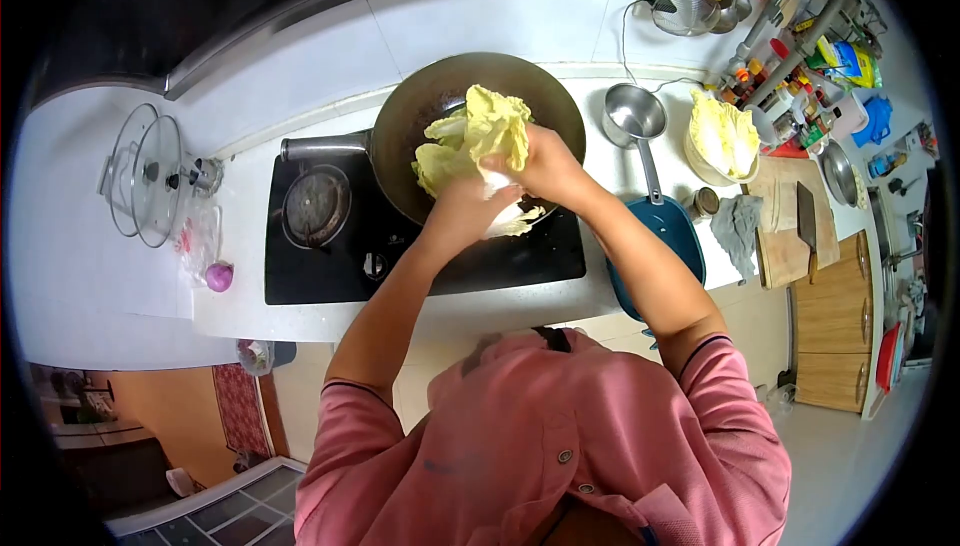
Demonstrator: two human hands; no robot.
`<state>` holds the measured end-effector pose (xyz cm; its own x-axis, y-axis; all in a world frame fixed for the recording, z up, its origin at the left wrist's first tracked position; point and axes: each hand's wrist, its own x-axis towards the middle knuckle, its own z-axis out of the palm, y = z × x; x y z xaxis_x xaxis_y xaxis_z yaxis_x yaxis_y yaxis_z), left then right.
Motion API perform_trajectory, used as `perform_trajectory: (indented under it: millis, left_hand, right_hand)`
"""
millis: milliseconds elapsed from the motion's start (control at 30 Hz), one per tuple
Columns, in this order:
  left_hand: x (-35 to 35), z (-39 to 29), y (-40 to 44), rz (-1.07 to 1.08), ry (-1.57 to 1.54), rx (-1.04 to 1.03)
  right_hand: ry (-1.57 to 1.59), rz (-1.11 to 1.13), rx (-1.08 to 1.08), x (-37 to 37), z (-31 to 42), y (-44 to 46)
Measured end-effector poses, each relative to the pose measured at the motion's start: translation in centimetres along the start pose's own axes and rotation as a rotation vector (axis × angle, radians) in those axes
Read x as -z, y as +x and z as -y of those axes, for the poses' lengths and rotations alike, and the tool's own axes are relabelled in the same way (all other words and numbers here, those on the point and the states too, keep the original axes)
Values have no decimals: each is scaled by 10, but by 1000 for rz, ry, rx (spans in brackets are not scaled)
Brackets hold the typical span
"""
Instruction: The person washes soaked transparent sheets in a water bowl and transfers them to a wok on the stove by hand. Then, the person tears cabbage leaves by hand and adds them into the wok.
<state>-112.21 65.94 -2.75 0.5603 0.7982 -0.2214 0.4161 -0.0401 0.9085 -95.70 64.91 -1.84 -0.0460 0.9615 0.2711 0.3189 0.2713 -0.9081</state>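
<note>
Over a large dark wok (550, 86) on the black stove (425, 276), both my hands grip napa cabbage leaves (497, 126). My left hand (468, 211) is closed around the white lower part of the leaves. Higher up and to the right, my right hand (548, 166) wraps its fingers around them, close to the left one. The leaves' yellow frilly tops point up and left. Some yellow leaf lies low at the wok's inside, partly hidden by the held bunch. The wok's handle (325, 146) points left.
A basket of cabbage leaves (724, 141), a steel saucepan (635, 111) and a teal pan (665, 236) stand right of the stove. A cleaver (805, 221) lies on a cutting board (780, 196). Glass lids (160, 181) and an onion (219, 277) are at left.
</note>
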Motion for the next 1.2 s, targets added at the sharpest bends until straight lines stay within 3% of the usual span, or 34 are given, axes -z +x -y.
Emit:
perform_trajectory:
  millis: [33, 133, 167, 267, 300, 333, 400, 500, 567, 700, 800, 1000, 1200]
  left_hand:
    - [-2, 3, 0, 18, 66, -34]
    - [-1, 16, 5, -242, 818, -575]
    - [-2, 16, 3, -216, 777, -494]
    - [1, 2, 3, -440, 744, -566]
    - [5, -7, 1, -511, 743, -505]
    - [12, -16, -1, -562, 715, -426]
    - [29, -9, 12, -650, 604, -462]
    - [51, 17, 42, -529, 417, -501]
    - [60, 37, 63, -503, 518, -360]
    - [68, 45, 62, -587, 694, -243]
    - [63, 40, 56, -602, 675, -283]
    - [11, 5, 33, -538, 607, -516]
    - [-96, -13, 6, -127, 373, -677]
  right_hand:
    - [34, 12, -85, 1, -1, -2]
    - [146, 21, -387, 2, 14, -3]
    - [187, 16, -499, 1, 17, -4]
    - [168, -368, -323, 1, -30, 19]
    - [387, -437, -458, 14, -6, 23]
    - [334, -464, -441, 26, -6, 28]
    - [493, -427, -361, 39, -3, 34]
    - [428, -226, -353, 41, -1, 39]
    - [370, -37, -423, 44, -19, 43]
    - [-345, -150, -396, 51, -39, 34]
    - [-247, -184, -279, 63, -35, 14]
    - [-104, -225, -311, 116, -19, -51]
    - [-293, -33, -675, 169, -44, -157]
